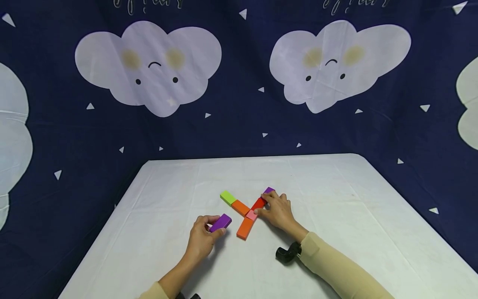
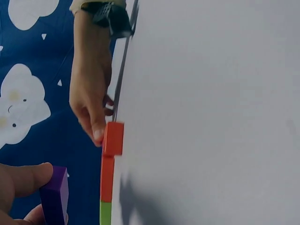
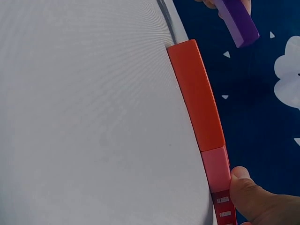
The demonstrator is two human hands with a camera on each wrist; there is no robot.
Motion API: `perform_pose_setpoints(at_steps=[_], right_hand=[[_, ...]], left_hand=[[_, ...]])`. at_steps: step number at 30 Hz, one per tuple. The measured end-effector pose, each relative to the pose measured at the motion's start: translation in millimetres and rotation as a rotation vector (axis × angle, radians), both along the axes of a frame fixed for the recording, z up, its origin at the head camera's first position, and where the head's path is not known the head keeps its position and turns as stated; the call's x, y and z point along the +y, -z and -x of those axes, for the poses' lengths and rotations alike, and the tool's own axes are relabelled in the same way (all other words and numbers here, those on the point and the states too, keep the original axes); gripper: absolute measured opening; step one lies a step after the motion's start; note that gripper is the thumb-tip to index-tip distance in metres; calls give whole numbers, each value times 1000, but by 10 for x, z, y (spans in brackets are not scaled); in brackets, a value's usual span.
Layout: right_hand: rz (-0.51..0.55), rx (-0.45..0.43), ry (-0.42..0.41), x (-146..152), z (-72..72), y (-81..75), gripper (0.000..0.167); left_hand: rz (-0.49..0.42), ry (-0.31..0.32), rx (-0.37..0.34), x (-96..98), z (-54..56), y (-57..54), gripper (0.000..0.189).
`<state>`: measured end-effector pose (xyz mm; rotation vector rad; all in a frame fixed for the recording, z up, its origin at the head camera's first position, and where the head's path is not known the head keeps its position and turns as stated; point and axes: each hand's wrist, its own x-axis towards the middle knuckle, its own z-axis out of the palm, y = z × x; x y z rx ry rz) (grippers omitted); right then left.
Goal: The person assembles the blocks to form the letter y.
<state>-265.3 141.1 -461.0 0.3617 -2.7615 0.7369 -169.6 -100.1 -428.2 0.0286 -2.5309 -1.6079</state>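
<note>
My left hand (image 1: 201, 238) grips a purple block (image 1: 220, 223) between thumb and fingers, above the white table, left of a cross-like layout of blocks. At the layout's centre lies a small pink block (image 1: 251, 215). One orange block (image 1: 245, 228) runs toward me from it; another orange block (image 1: 240, 207) leads up-left to a lime green block (image 1: 228, 198). Up-right come a red block (image 1: 258, 203) and a second purple block (image 1: 269, 190). My right hand (image 1: 279, 212) holds the red block, thumb by its pink end and index finger near its purple end.
White cloth covers the table (image 1: 336, 199). Behind it hangs a dark blue curtain (image 1: 239, 133) with clouds and small triangles. A black wrist device (image 1: 287, 253) sits at the right cuff, low over the table.
</note>
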Motion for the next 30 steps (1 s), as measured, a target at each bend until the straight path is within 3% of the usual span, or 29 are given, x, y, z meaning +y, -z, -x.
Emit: perform_pose_setpoints(at_steps=[7,19,30], right_hand=[[-11,-58,15,-10,19,-9,61],[-16,-40,20,-7,15,-24,61],[-12,-36,25,-6,5,-4,61]], left_hand=[[-22,25,-38,70,-97,62,38],[-34,101,-62,140,-206,141,38],[12,113,-59,173,-243,209,39]])
